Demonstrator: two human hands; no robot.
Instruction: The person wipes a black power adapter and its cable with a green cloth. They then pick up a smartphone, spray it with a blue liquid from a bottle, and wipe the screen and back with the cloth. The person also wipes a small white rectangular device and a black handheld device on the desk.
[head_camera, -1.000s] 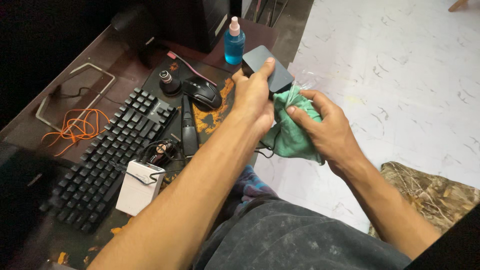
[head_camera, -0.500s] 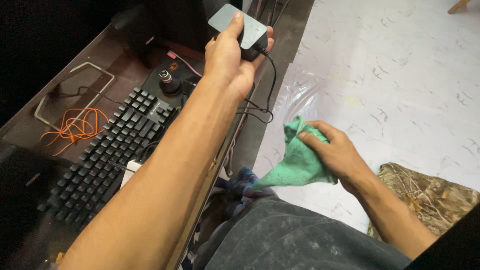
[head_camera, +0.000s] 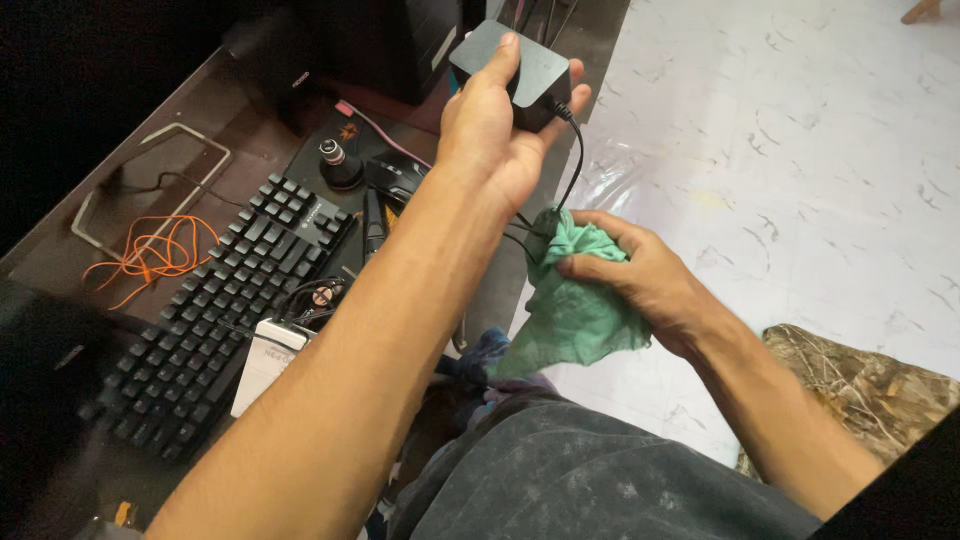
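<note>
Below, a dark wooden desk (head_camera: 250, 150) carries a black keyboard (head_camera: 215, 300), an orange cable (head_camera: 150, 250) and a mouse (head_camera: 395, 175); beside it runs pale marbled floor (head_camera: 780, 150). Left hand (head_camera: 495, 135) grips a dark power adapter (head_camera: 520, 70) (its cord hanging down) above the desk edge. Right hand (head_camera: 640, 280) clutches a green cloth (head_camera: 570, 300) just below.

keyboard (head_camera: 220, 300): black, lies slantwise on the left of the dark desk (head_camera: 250, 130)
orange cable (head_camera: 150, 250): loose tangle, far left of the keyboard
white box (head_camera: 265, 365): near edge of the desk, touching the keyboard's right side, with a dark wire across its top
mouse (head_camera: 395, 178): black, far right of the keyboard, partly hidden
small knob (head_camera: 333, 160): silver-topped, on a round black base, just left of the mouse
camouflage cloth (head_camera: 860, 395): on the floor, near right
floor (head_camera: 780, 150): pale, marbled
</note>
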